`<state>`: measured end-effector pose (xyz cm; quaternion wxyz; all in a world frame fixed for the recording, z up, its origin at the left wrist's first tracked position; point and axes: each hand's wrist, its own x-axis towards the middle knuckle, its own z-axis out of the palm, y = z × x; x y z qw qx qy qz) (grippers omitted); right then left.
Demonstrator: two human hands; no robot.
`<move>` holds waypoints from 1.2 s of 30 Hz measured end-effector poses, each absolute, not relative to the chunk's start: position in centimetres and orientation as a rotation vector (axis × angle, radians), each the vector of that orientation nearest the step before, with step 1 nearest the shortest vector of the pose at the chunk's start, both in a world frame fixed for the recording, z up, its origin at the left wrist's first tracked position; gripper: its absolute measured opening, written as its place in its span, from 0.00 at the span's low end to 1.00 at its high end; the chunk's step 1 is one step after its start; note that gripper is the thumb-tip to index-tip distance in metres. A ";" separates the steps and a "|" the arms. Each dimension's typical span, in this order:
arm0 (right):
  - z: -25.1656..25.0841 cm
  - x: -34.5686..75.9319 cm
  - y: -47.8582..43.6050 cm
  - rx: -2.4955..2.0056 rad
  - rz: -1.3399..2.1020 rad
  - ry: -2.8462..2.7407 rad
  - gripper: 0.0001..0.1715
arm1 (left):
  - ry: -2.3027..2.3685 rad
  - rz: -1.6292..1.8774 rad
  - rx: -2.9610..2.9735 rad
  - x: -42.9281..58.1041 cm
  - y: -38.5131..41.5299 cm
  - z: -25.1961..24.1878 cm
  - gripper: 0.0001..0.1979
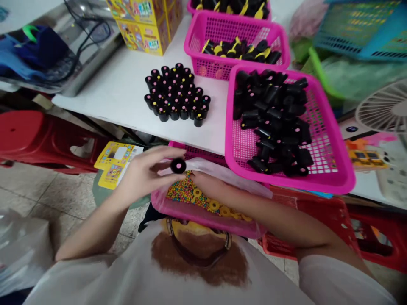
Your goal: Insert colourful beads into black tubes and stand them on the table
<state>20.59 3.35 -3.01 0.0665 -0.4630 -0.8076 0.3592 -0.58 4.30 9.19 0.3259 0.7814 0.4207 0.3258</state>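
Observation:
My left hand (pixel 144 171) pinches a small black cylinder with a pink dot (pixel 178 165) above a pink basket on my lap (pixel 203 214). That basket holds tiny multicoloured beads (pixel 182 190) and yellow rings (pixel 219 207) under a clear plastic bag. My right hand (pixel 206 184) rests in the beads with its fingers curled; what it holds is hidden. Upright black cylinders (pixel 176 95) stand clustered on the white table (pixel 121 93). A big pink basket (pixel 330 169) at the right holds several loose black cylinders (pixel 273 123).
Two more pink baskets (pixel 206 38) with black and yellow parts sit at the back. Yellow cartons (pixel 143 23) stand at the far left of the table. Red stools (pixel 34 135), a yellow card (pixel 114 163) on the floor, a blue basket (pixel 359 29) and a white fan (pixel 384 108) surround me.

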 end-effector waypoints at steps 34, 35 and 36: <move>2.6 21.0 -0.3 -1.208 1.197 -2.289 0.18 | 1.382 0.396 2.073 -2.5 -1.7 0.4 0.16; 3.1 20.7 -0.5 -1.260 1.240 -2.264 0.16 | 1.414 0.398 2.073 -2.2 -1.8 0.2 0.16; 3.6 20.4 -0.6 -1.326 1.297 -2.219 0.13 | 1.441 0.402 2.071 -2.0 -1.9 0.0 0.16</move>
